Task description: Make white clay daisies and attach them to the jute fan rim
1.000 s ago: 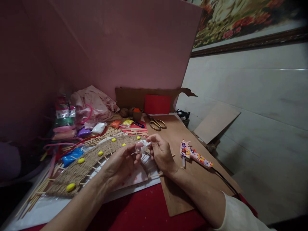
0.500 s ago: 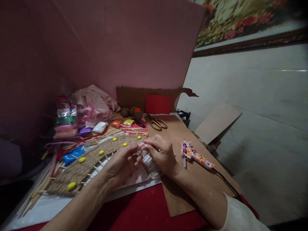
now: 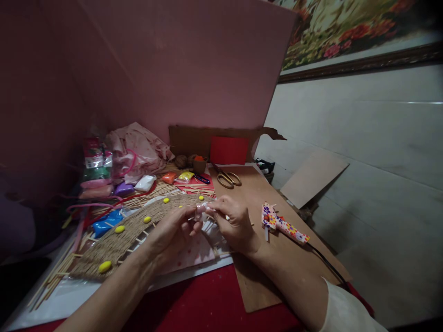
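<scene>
My left hand (image 3: 176,230) and my right hand (image 3: 232,223) meet over the middle of the work, fingers pinched on a small clear plastic packet (image 3: 200,211). What is inside the packet is too small to make out. Below and to the left lies a curved fan-shaped piece woven with brown twine (image 3: 100,244) on thin wooden sticks. Several yellow oval pieces, one of them a larger yellow dot (image 3: 104,267), sit along its band. Part of the woven piece is hidden behind my hands and left forearm.
A flowered glue gun (image 3: 284,224) with a black cord rests on the brown board (image 3: 263,272) at right. Scissors (image 3: 226,179) lie farther back. Bags of coloured clay, including a blue packet (image 3: 107,222) and a white packet (image 3: 145,183), crowd the left. Red cardboard (image 3: 229,150) leans behind.
The fingers of my right hand have shifted slightly on the clear packet. The view has moved a little; the things on the table stay where they were.
</scene>
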The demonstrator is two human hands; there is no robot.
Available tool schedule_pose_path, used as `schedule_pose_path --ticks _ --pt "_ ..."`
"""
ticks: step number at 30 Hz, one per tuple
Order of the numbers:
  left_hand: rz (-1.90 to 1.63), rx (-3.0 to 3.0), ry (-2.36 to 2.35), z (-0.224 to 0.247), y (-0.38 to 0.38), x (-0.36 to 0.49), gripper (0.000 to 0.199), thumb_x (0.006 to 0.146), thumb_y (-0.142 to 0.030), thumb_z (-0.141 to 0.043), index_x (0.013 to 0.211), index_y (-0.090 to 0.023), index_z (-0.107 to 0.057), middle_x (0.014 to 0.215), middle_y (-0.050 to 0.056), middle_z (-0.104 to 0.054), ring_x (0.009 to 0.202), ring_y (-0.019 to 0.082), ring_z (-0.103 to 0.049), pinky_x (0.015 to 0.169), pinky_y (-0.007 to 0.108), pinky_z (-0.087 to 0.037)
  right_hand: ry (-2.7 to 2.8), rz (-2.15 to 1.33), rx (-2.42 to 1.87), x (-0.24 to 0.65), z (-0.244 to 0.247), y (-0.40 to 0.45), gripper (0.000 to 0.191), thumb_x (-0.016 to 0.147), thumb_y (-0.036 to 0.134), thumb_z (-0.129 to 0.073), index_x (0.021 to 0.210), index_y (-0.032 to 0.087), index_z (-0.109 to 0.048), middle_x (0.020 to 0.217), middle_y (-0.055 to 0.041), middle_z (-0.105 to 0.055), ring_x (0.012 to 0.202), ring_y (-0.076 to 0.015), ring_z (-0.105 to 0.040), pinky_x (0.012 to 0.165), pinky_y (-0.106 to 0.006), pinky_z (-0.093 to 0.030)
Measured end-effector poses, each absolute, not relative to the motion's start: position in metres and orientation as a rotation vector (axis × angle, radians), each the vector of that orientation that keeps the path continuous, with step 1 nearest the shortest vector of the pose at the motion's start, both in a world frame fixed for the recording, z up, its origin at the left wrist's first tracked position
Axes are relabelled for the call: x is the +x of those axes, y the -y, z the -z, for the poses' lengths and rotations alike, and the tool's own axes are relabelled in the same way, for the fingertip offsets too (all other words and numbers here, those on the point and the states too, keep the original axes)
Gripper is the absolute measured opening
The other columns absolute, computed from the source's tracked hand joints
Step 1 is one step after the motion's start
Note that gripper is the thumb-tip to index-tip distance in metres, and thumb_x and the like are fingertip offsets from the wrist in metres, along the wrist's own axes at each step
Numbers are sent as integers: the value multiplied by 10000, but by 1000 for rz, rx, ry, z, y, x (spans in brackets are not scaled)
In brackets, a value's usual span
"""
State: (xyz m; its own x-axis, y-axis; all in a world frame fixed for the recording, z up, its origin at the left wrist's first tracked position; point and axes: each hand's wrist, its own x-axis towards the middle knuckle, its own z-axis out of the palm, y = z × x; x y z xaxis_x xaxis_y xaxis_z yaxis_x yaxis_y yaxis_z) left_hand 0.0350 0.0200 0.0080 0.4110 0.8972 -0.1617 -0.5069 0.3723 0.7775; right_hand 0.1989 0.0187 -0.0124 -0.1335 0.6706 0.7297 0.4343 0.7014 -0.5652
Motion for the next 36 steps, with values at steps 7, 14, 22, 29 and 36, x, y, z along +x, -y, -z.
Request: schedule_pose_path --ticks 7,14,22,29,36 --pt "-947 627 -630 -9 -22 36 120 780 -166 -617 820 -69 -676 626 -1 -544 491 60 -456 430 168 -372 1425 -802 -1024 196 11 -21 296 910 398 -462 843 159 -623 600 17 -534 419 -83 -457 387 -207 -381" --pt "-918 645 -587 -7 -22 36 113 789 -161 -606 806 -61 -658 643 1 -531 502 56 -449 456 165 -380 1743 -364 -1027 195 11 -18 104 837 262 -600 841 168 -645 793 -44 -632 729 -146 -574 645 -252 -444" --pt "-888 656 -609 -9 -22 35 145 828 -149 -526 808 -77 -650 587 -14 -485 459 56 -398 401 146 -335 1503 -816 -1055 196 14 -23 291 922 389 -423 834 170 -593 595 20 -520 478 -93 -484 444 -197 -391" --pt "-890 667 -597 -8 -21 36 146 828 -175 -543 785 -82 -647 612 -10 -494 480 53 -406 454 156 -371 1583 -682 -1050 193 12 -19 207 819 371 -615 769 173 -577 655 11 -552 587 -102 -511 529 -203 -415" --pt "-926 651 -645 -11 -22 35 187 822 -173 -503 775 -88 -662 553 -26 -462 440 55 -385 404 158 -312 1204 -951 -944 196 15 -31 275 786 437 -622 772 180 -527 587 59 -477 427 -68 -429 370 -185 -392"
